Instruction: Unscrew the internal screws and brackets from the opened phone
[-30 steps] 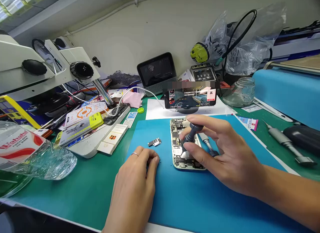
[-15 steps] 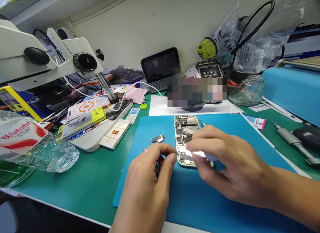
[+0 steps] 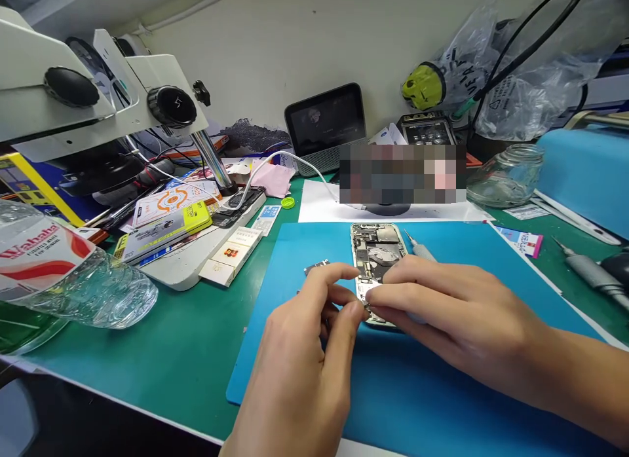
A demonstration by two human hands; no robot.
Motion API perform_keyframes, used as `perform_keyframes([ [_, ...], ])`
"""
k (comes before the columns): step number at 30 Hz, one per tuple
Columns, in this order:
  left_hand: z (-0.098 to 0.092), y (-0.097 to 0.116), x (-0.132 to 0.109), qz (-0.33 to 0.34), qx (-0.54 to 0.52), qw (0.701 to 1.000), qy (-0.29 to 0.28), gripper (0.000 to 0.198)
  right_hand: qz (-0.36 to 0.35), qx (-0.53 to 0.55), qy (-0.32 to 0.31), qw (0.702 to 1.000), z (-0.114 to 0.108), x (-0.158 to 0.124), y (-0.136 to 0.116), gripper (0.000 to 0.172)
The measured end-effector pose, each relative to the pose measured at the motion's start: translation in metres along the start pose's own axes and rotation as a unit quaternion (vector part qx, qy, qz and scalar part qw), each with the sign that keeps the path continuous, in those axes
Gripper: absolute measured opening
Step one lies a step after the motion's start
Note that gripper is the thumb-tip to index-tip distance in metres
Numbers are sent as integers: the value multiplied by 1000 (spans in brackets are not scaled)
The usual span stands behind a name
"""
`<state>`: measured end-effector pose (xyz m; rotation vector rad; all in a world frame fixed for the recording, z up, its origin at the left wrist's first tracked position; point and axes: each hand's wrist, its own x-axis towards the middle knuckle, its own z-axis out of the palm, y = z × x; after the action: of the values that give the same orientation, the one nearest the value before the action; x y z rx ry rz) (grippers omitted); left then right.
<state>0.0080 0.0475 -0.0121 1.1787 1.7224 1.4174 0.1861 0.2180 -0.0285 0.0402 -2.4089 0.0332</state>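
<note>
An opened phone (image 3: 384, 254) lies on the blue mat (image 3: 289, 247), its inner boards and parts exposed. Over its lower left edge, the thumb and fingers of my left hand (image 3: 314, 352) are bent together in a pinch. My right hand (image 3: 457, 319) reaches in from the right, its thumb and fingertips brought together close to the left fingertips and covering the phone's lower right. Whatever small thing lies between the fingertips is too hidden to name. A small dark part (image 3: 315, 267) rests left of the phone, partly behind my left hand. A pen-like metal tool (image 3: 419, 246) lies beyond my right hand.
A microscope (image 3: 171, 107) and a water bottle (image 3: 73, 267) stand at left. A cigarette box (image 3: 230, 255) lies beside the mat. Behind it is a small screen (image 3: 325, 123). A glass jar (image 3: 511, 175) and a grey metal tool (image 3: 590, 270) lie at right.
The right thumb and fingers have closed from a wider spread and now meet the left fingertips. My left hand has shifted over the phone's edge. The whole view has moved slightly.
</note>
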Motion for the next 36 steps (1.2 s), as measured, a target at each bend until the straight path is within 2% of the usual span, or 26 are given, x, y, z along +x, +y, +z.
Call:
perform_keyframes([
  [5,-1,-5,1,31,69,997,21,33,4,-3,-13,1000,-2,0,0,21],
  [8,-5,-14,4,88,142,985,52,36,18,-11,-18,1000,-2,1,-2,20],
  [12,-9,-28,8,185,255,949,24,43,47,-33,-40,998,-1,0,0,23],
  [16,-8,-37,9,197,316,928,23,49,68,-42,-73,994,1,0,5,32],
  [20,-15,-43,12,243,325,912,-52,59,75,-37,-91,992,2,0,7,35],
  [23,-20,-45,13,237,328,911,-83,63,75,-31,-87,993,1,-1,6,37],
  [26,-18,-42,12,229,329,914,-68,58,68,-19,-80,994,-2,-1,5,36],
  [30,-7,-37,10,247,308,918,-20,37,42,-3,-66,997,-4,3,2,30],
  [33,0,-36,8,237,279,930,21,36,22,8,-51,998,-3,5,-1,26],
  [36,2,-36,7,230,253,939,18,37,16,8,-44,999,-3,5,-5,30],
])
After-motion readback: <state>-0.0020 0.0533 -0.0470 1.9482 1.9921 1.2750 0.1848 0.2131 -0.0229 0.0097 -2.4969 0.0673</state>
